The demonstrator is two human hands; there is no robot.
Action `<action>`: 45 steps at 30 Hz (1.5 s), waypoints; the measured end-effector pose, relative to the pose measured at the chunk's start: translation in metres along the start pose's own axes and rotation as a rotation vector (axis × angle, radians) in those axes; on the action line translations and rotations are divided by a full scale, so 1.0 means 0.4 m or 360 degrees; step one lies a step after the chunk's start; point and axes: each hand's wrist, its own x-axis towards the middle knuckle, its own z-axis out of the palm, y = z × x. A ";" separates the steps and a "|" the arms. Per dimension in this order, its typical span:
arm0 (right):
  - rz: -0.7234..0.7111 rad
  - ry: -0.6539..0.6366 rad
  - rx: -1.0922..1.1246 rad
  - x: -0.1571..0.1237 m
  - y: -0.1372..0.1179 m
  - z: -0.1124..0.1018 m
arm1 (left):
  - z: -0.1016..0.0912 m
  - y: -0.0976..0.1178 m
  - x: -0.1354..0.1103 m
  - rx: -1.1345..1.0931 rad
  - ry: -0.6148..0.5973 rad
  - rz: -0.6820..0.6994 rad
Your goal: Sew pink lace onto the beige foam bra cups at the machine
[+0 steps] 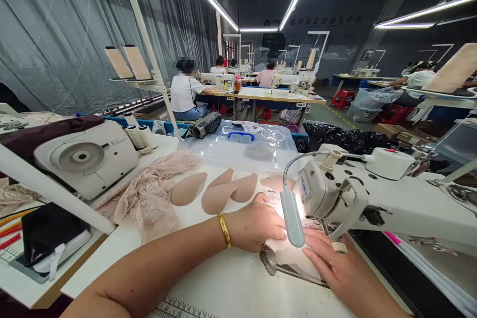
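My left hand [255,223], with a gold bangle on the wrist, rests curled on a pale piece of fabric [288,253] at the needle area of a white sewing machine [372,198]. Flat on the same fabric lies my right hand [331,263], fingers stretched out, just under the machine head. The machine's gooseneck lamp [291,216] shines between both hands and hides part of the fabric. Beige bra cups [223,191] lie on the table beyond my left hand.
Pink lace fabric [149,198] is heaped at left beside another white machine [85,156]. A clear plastic box [246,146] and thread cones [143,136] stand behind. A black pouch [48,231] lies near left. Other people sew at far tables.
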 end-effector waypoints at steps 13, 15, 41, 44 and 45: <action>-0.0003 -0.0126 -0.0089 -0.002 -0.003 0.000 | 0.027 -0.019 0.003 0.0016 0.0106 0.0041; -0.0029 -0.0120 -0.0054 0.007 -0.009 -0.018 | 0.026 -0.018 0.002 0.0020 0.0113 0.0040; 0.0290 -0.0055 0.0252 0.000 -0.007 -0.010 | 0.044 -0.014 0.000 0.0050 0.0198 -0.0023; 0.0271 -0.0039 0.0273 -0.007 0.001 -0.001 | 0.041 -0.012 0.000 0.0060 0.0171 -0.0048; 0.0262 -0.0029 0.0276 -0.010 0.004 0.002 | 0.041 -0.011 0.000 0.0061 0.0165 -0.0056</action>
